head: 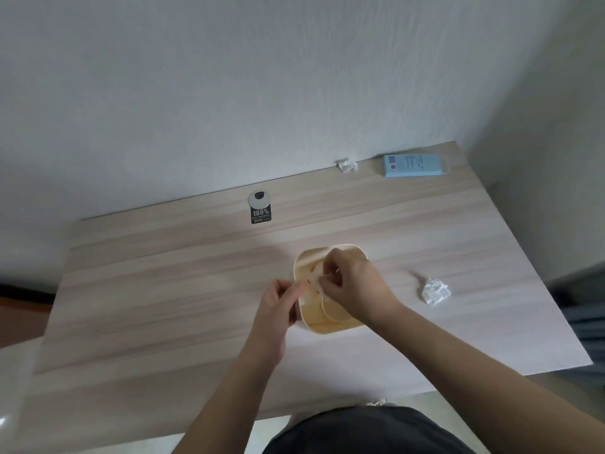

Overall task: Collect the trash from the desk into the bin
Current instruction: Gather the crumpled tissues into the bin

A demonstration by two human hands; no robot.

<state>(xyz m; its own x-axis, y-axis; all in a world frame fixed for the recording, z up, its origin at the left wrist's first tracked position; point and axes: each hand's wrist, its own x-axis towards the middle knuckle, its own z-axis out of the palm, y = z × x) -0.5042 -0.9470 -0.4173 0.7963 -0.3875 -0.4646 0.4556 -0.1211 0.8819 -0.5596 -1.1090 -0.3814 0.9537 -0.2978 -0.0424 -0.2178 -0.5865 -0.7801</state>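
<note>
Nearest, both hands met over the small cream-yellow bin (330,326), which stood on the wooden desk (163,290). The left hand (278,306) and the right hand (353,286) each pinched one end of a pale scrap of paper (312,280) with reddish marks, held just above the bin's opening. To do this step well, I think the fingers should let go only when the scrap is fully over the opening, so it falls inside and does not catch on the rim.

To the right lay a crumpled white paper ball (434,290), apart from the bin. Farther back, a black sticker (261,215) beside a round cable grommet (258,198) showed "100%"; its smaller line was not readable. By the wall lay a small white wad (346,165) and a light blue box (413,165) with print too small to read.
</note>
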